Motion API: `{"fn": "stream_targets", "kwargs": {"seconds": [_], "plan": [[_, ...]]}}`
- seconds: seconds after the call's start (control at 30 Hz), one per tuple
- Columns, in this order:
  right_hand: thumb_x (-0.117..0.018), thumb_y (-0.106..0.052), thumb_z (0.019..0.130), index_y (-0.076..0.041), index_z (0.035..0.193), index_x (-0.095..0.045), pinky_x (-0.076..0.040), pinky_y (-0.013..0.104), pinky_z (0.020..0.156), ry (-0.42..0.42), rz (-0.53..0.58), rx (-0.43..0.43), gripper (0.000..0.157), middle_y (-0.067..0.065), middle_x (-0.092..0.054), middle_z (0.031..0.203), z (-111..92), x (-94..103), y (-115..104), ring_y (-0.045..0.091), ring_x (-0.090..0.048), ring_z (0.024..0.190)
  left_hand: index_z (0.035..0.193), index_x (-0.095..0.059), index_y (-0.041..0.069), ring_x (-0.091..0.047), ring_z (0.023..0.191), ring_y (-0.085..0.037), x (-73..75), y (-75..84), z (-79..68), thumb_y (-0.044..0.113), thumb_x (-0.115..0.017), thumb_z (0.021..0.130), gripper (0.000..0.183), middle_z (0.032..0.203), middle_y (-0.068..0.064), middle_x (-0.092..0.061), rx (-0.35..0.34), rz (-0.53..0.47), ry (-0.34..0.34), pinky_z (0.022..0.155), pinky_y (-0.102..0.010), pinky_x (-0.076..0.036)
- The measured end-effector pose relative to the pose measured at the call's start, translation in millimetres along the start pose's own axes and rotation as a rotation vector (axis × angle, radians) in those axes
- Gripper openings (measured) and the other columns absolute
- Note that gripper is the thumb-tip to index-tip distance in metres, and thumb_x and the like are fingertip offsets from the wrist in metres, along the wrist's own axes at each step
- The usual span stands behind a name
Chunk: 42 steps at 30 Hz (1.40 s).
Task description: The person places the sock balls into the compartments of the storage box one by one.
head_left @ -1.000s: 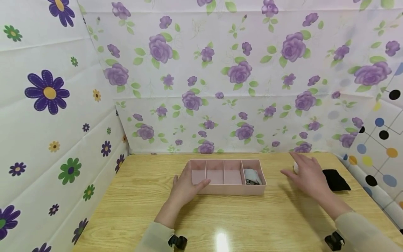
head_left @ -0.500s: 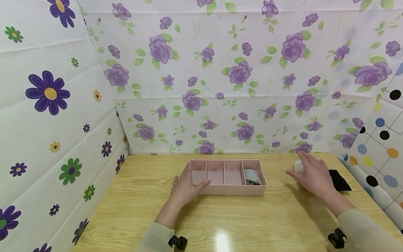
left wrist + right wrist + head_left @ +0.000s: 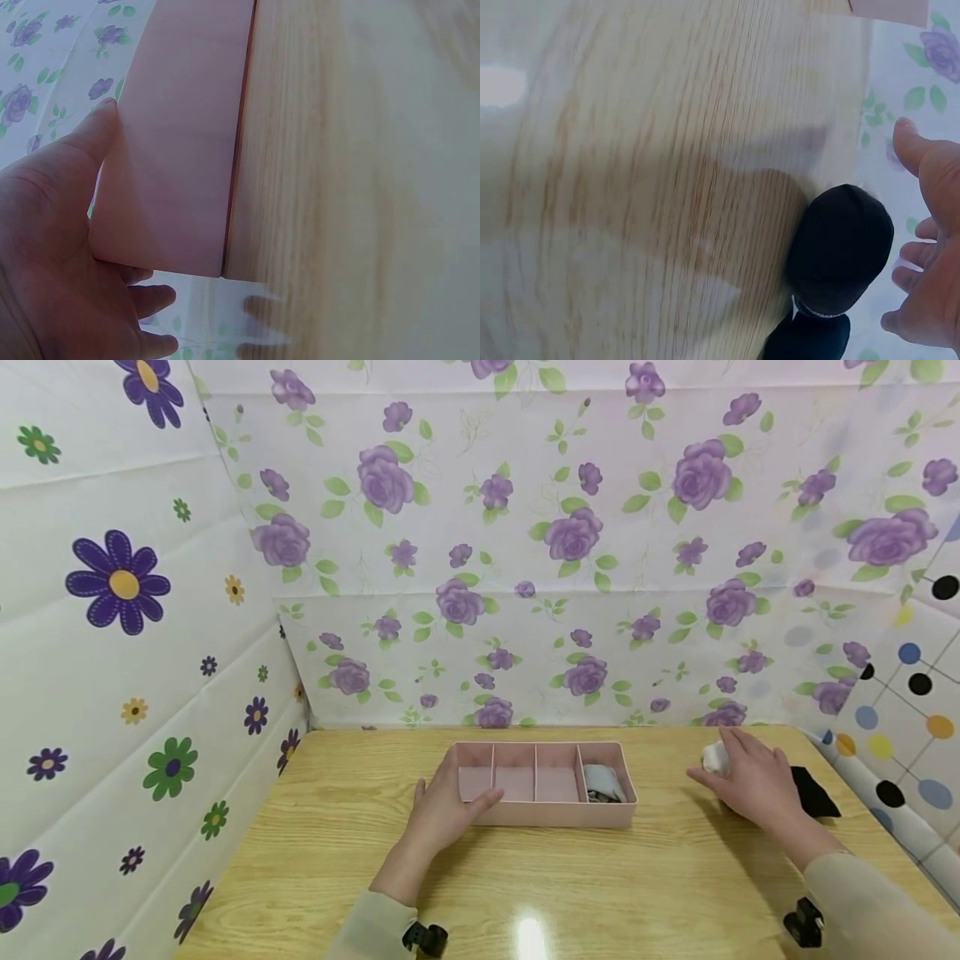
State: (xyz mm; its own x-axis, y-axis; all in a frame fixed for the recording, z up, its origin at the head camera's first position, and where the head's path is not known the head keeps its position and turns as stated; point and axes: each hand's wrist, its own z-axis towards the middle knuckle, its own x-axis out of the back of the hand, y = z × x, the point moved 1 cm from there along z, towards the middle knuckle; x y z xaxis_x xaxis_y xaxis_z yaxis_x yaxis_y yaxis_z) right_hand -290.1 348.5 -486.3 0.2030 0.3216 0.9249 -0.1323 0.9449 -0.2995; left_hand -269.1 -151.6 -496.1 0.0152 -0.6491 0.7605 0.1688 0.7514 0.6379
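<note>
A long pink box [image 3: 555,814] with several compartments lies on the table, a grey folded cloth piece [image 3: 602,781] in its rightmost one. My left hand [image 3: 442,806] holds the box's left end, thumb over the front rim and fingers around the end wall. Over on the right, my right hand [image 3: 757,781] hovers with spread, relaxed fingers, palm down and grasping nothing. Partly behind its fingers is a small white bundle [image 3: 715,758]. A rounded black cloth bundle [image 3: 844,247], like a rolled sock, sits below the palm; a second black cloth piece [image 3: 813,793] lies beside it.
The wooden table [image 3: 600,885] ends at a flower-printed back sheet [image 3: 525,543]. Another printed sheet [image 3: 120,693] stands along the left, and a dotted one [image 3: 900,718] borders the right side.
My right hand has shifted slightly right, over the black cloth, so more of the white bundle shows. The left hand stays on the box, which has not moved.
</note>
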Motion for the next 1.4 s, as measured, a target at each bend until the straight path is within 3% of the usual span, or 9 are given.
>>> {"fn": "stream_targets", "kwargs": {"seconds": [0.27, 0.8, 1.13, 1.4], "plan": [[-0.07, -0.064, 0.104, 0.011, 0.169, -0.027, -0.011, 0.087, 0.118, -0.028, 0.001, -0.031, 0.108, 0.045, -0.03, 0.164, 2.8, -2.6, 6.3, 0.069, -0.03, 0.145, 0.176, -0.017, 0.001, -0.035, 0.162, -0.039, 1.0, 1.5, -1.0, 0.07, -0.073, 0.098, 0.119, 0.179, -0.019, -0.029, 0.0, -0.006, 0.004, 0.128, -0.077, -0.01], [-0.068, -0.061, 0.106, 0.017, 0.163, -0.03, -0.024, 0.087, 0.108, -0.034, -0.015, -0.033, 0.104, 0.048, -0.035, 0.157, 0.5, -14.6, 22.2, 0.069, -0.042, 0.134, 0.176, -0.017, 0.001, -0.037, 0.161, -0.038, 1.8, 2.9, -1.7, 0.071, -0.073, 0.098, 0.119, 0.179, -0.018, -0.029, -0.006, -0.019, 0.003, 0.128, -0.077, -0.01], [-0.065, -0.058, 0.109, 0.018, 0.165, -0.024, -0.027, 0.085, 0.107, -0.065, 0.009, -0.066, 0.104, 0.05, -0.038, 0.152, 2.9, -13.5, 18.4, 0.069, -0.05, 0.122, 0.176, -0.018, 0.001, -0.035, 0.162, -0.038, 3.1, 3.8, -2.4, 0.068, -0.073, 0.099, 0.116, 0.179, -0.018, -0.029, 0.002, -0.021, 0.004, 0.128, -0.077, -0.009], [-0.065, -0.055, 0.11, 0.02, 0.165, -0.02, -0.027, 0.086, 0.107, -0.071, -0.009, -0.081, 0.103, 0.053, -0.036, 0.152, 6.3, -9.7, 17.6, 0.071, -0.048, 0.124, 0.176, -0.017, 0.001, -0.035, 0.162, -0.039, 2.8, 4.7, -2.9, 0.069, -0.073, 0.099, 0.117, 0.179, -0.019, -0.029, 0.0, -0.024, 0.001, 0.128, -0.078, -0.009]]}}
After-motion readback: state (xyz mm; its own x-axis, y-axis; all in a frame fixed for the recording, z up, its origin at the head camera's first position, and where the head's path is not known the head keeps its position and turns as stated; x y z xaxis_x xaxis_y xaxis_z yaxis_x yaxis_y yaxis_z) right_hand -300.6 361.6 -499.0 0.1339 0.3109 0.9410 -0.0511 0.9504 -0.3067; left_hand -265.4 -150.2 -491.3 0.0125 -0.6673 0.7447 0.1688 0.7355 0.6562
